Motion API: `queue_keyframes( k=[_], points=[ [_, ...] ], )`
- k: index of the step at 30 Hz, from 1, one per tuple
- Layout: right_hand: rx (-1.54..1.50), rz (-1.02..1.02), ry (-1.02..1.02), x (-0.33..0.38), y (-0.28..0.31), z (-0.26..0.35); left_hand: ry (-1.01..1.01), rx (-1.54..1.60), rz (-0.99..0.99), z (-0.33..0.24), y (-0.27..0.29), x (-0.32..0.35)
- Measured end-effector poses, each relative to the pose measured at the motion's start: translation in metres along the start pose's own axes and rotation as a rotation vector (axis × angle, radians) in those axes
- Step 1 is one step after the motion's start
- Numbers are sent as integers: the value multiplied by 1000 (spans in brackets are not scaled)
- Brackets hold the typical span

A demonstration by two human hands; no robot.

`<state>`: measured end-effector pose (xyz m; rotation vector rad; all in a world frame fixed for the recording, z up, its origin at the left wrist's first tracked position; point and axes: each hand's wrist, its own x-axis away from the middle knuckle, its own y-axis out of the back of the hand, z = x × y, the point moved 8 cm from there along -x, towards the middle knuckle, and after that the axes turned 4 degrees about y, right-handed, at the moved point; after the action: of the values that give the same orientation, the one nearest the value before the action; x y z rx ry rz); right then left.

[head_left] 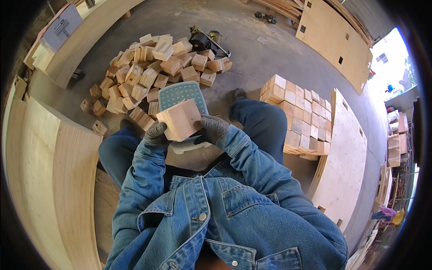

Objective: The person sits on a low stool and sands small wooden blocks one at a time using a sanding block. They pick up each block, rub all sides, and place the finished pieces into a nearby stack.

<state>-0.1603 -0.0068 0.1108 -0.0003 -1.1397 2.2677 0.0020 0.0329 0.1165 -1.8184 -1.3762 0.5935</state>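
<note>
Between my two gloved hands I hold a pale wooden block (183, 121), tilted, above a small light-blue plastic stool (173, 93) that stands between my legs. My left hand (157, 132), in a grey glove, grips the block's left side. On its right side my right hand (213, 128), gloved alike, is closed against the block; some of its fingers are hidden beneath. Past the stool lies a loose heap of wooden blocks (148, 67). To my right, similar blocks stand in a neat stack (299, 110).
A dark power tool (204, 40) lies behind the heap. Stacked plywood sheets (72, 180) rise close on my left. Plywood panels (344, 157) border the block stack on the right. A cardboard box (60, 29) sits at the far left.
</note>
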Motion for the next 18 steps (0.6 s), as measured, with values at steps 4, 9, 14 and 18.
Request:
queue_keyframes(
  k=[4, 9, 14, 18],
  points=[
    [0, -29, 73, -1, 1, 1, 58, -13, -84, 13, 28, -3],
    [49, -78, 61, 4, 9, -6, 132, 74, -77, 24, 31, -12],
    [27, -88, 77, 3, 9, -5, 93, 13, 43, 32, 39, -27],
    [95, -217, 99, 3, 17, -4, 79, -7, 119, 33, 23, -30]
  ],
)
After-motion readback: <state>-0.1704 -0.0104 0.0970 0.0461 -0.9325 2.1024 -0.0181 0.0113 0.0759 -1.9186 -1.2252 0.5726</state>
